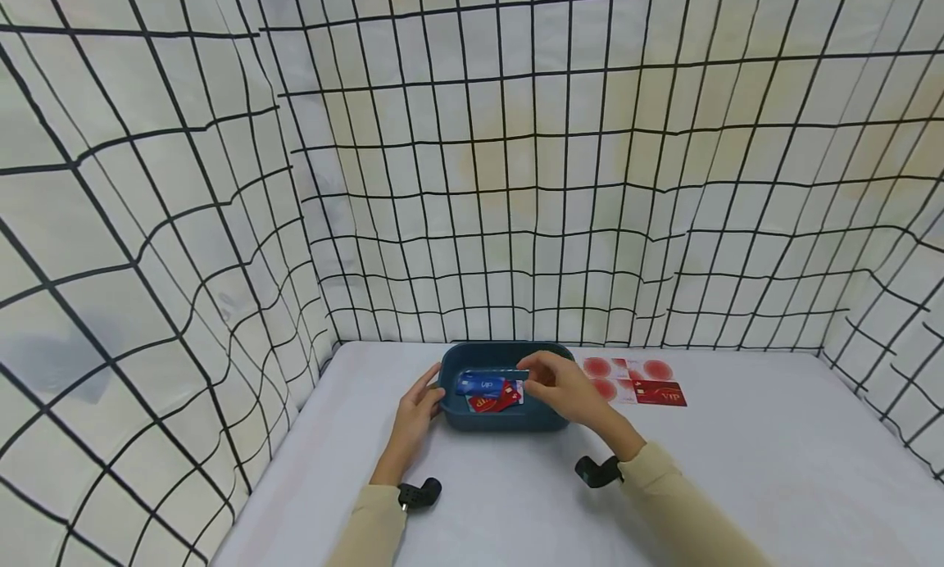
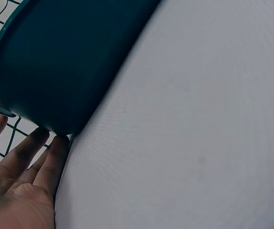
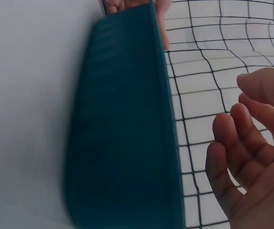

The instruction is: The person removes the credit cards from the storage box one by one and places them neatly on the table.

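A dark teal plastic tray [image 1: 509, 423] stands on the white table, with blue VIP cards [image 1: 481, 385] and red cards [image 1: 496, 401] lying in it. My left hand [image 1: 415, 414] rests at the tray's left end, straight fingertips against its wall and rim; the left wrist view shows the fingers spread. My right hand [image 1: 558, 385] hovers over the tray's right part, fingers loosely bent. In the head view a thin blue card edge [image 1: 515, 374] reaches its fingertips. In the right wrist view, thumb [image 3: 263, 86] and fingers [image 3: 229, 131] stand apart, with no card between them.
Right of the tray lie white cards with red circles [image 1: 596, 367] and a red VIP card [image 1: 660, 393]. A white sheet wall with black netting [image 1: 479, 223] rises behind the table and at both sides. Black wrist cameras [image 1: 420, 493] hang beneath the wrists.
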Demonstrator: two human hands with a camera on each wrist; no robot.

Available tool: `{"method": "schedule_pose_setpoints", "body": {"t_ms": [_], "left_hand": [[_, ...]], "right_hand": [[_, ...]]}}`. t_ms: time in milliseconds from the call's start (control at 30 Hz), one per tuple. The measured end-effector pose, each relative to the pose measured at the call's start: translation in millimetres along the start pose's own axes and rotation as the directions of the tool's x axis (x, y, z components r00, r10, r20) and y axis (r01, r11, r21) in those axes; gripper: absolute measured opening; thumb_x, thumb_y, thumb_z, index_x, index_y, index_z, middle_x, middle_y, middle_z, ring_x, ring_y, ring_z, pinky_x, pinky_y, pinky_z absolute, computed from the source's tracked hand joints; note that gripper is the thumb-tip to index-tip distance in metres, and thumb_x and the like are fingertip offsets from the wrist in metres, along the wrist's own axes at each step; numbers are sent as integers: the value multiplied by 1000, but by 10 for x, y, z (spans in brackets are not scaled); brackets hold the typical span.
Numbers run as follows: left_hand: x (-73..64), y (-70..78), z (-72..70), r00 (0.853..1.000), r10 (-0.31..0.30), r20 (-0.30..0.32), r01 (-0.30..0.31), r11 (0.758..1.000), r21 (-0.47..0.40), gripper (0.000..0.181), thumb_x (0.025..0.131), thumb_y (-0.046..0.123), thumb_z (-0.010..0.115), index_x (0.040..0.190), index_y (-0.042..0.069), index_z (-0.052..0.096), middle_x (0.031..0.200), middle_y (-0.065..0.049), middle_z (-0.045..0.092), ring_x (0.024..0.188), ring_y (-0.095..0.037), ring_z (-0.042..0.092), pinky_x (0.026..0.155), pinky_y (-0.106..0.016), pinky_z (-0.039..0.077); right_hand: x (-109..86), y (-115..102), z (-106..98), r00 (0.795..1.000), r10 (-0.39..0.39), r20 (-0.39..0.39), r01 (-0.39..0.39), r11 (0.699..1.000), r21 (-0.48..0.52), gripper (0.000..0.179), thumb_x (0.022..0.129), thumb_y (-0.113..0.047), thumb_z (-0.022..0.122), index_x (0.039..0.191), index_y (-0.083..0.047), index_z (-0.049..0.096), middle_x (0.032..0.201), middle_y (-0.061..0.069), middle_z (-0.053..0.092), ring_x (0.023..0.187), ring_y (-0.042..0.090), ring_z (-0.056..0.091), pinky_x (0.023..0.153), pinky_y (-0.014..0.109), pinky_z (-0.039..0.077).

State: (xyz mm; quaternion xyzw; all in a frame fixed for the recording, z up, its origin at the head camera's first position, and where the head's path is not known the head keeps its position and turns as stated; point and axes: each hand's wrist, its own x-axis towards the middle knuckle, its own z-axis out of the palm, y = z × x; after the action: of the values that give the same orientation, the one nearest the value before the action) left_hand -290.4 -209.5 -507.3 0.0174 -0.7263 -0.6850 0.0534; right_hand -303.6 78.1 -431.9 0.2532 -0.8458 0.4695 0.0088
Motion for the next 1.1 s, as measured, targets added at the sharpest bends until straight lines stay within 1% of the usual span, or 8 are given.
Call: {"method": "schedule_pose_setpoints", "body": {"t_ms": [133,267,400,533,633,867,933,1100], "left_hand": [[-6,-2,-2,1000,9,2,-9,1000,2,50,105,16,52,155,22,47,151,-20,54,134,-35,59,106,-38,53],[-4,-6,-10,1000,17,11,-16,1000,-6,51,105,16,53,155,21,46,151,-22,54,133,-36,58,107,-39,53],[-20,1,-12,1000,14,17,-14,1000,-7,51,105,18,54,155,22,46,151,-20,54,134,-36,58,107,-39,53],[-23,4,-8,1000,17,14,-17,1000,3,52,106,19,53,156,21,44,152,-21,53,134,-36,58,107,-40,53],[-19,8,-6,1000,20,12,-20,1000,2,52,106,19,53,157,21,44,152,-21,52,134,-37,57,108,-41,53],[-9,9,-8,1000,14,0,-14,1000,7,51,105,17,54,155,23,47,150,-20,55,134,-35,58,108,-41,52],[-10,9,-7,1000,15,0,-15,1000,9,51,105,17,54,155,22,47,150,-20,55,133,-35,58,108,-41,53],[-6,11,-10,1000,19,8,-19,1000,7,50,105,17,53,155,21,46,151,-21,54,133,-36,58,107,-41,53]], "right_hand": [[117,3,168,1000,-10,15,10,1000,6,27,95,-13,70,122,-7,67,91,2,62,77,14,56,65,20,51],[233,26,315,999,-36,10,36,999,0,26,95,-11,71,120,-8,67,91,2,61,74,12,55,61,20,48],[328,34,434,998,-57,6,57,998,-20,28,93,-9,72,121,-5,67,93,4,62,78,13,55,66,21,49],[416,72,521,999,-43,11,44,997,-58,32,92,-9,73,122,-3,66,97,7,64,83,14,55,71,23,49],[477,103,554,1000,-17,16,18,996,-85,34,92,-10,75,124,-3,66,99,8,65,84,15,55,73,24,48],[597,176,568,999,6,45,-1,994,-110,41,90,-12,77,128,-4,65,101,9,64,85,17,54,75,29,47],[621,214,576,998,24,56,-17,991,-130,42,90,-14,78,129,-5,65,100,7,63,86,16,54,76,30,48],[676,294,594,994,78,79,-64,984,-165,45,89,-18,79,130,-7,64,103,6,62,90,17,56,81,35,52]]}}
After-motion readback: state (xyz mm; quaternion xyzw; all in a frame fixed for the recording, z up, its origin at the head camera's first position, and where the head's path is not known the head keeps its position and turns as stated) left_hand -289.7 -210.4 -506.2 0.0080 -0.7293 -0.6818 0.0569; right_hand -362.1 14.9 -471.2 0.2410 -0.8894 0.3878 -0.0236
